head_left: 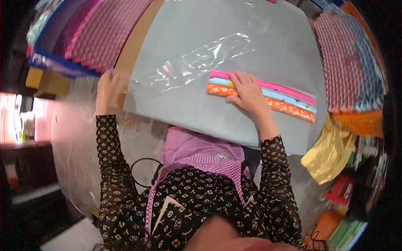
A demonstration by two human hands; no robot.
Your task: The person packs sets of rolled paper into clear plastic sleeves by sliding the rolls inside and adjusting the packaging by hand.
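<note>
My right hand (248,93) lies across three slim rolls side by side: a pink roll (289,90), a light blue roll (278,97) and an orange patterned roll (289,108). Its fingers reach over the pink one, and the thumb rests by the orange one's near edge. At the left edge of the grey-covered work surface (188,108), my left hand (108,88) is closed with its fingertips pinched together. What they hold, if anything, is too blurred to name. A clear plastic sleeve (215,54) lies flat beyond the rolls, between my hands.
Stacked pink cellular-patterned packs (109,33) stand beyond my left hand, beside a blue-edged bin (52,46). More patterned packs (345,62) are on the right. Gold crumpled wrapping (331,152) hangs below them. A cardboard box (52,83) sits at the left.
</note>
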